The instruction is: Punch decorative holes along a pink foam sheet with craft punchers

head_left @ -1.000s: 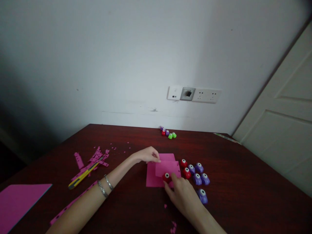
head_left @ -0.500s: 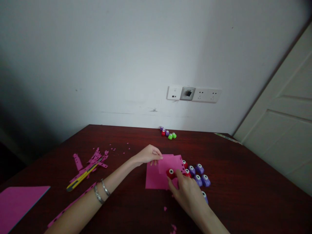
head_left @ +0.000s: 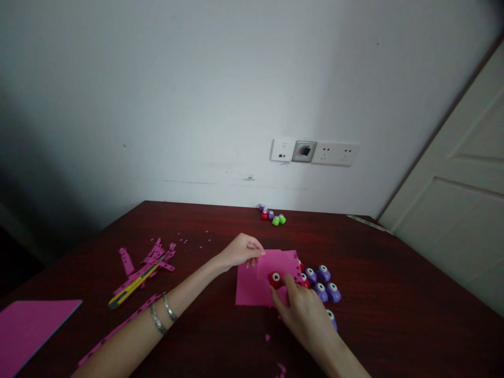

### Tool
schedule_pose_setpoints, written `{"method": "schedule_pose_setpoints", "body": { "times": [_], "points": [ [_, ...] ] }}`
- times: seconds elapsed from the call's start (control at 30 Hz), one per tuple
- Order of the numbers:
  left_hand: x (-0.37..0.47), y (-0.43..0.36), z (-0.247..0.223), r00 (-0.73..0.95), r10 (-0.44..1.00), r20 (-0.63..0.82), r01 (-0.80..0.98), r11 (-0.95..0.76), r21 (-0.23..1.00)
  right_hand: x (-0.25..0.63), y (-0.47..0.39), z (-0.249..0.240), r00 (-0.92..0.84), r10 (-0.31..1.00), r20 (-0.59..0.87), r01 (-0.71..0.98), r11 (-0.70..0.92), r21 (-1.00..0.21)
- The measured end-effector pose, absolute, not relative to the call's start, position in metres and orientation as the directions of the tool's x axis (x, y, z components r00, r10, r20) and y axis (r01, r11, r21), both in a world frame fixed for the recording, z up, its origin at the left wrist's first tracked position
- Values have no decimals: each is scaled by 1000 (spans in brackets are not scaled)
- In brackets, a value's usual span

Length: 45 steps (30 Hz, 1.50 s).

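Note:
My left hand (head_left: 244, 251) pinches the upper left corner of a small pink paper (head_left: 270, 264), whose right edge has punched holes. Under it lies a larger pink sheet (head_left: 247, 289). My right hand (head_left: 301, 307) has its thumb and index finger on a red craft punch (head_left: 275, 280) at the small paper's lower edge. Right beside that hand stand several purple punches (head_left: 323, 273) and more red ones (head_left: 304, 280), partly covered by the paper and fingers.
Pink scraps (head_left: 157, 254) and a yellow cutter (head_left: 136, 287) lie at the left, with a pink sheet (head_left: 35, 328) at the near left edge. Small punches (head_left: 276, 220) stand by the wall. A ruler-like strip (head_left: 370, 223) lies at the back right.
The small paper has shifted slightly relative to the punch, and its holed right edge looks a little changed in tilt. Both hands keep nearly the same places.

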<state>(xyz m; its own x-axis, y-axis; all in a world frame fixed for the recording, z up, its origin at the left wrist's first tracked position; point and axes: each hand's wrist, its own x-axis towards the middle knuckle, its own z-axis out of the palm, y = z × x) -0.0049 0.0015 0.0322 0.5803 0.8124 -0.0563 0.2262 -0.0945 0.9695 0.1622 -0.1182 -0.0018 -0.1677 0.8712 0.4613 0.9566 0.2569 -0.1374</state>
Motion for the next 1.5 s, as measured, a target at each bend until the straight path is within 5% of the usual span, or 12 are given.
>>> {"method": "schedule_pose_setpoints", "body": {
  "times": [0.6, 1.5],
  "points": [
    [-4, 1, 28, 588, 792, -163, 200, 54, 978, 172, -114, 4, -137, 855, 500, 960, 239, -147],
    [3, -8, 30, 556, 825, -103, 132, 35, 991, 170, -118, 9, -195, 802, 564, 944, 310, -115]
  ]
}}
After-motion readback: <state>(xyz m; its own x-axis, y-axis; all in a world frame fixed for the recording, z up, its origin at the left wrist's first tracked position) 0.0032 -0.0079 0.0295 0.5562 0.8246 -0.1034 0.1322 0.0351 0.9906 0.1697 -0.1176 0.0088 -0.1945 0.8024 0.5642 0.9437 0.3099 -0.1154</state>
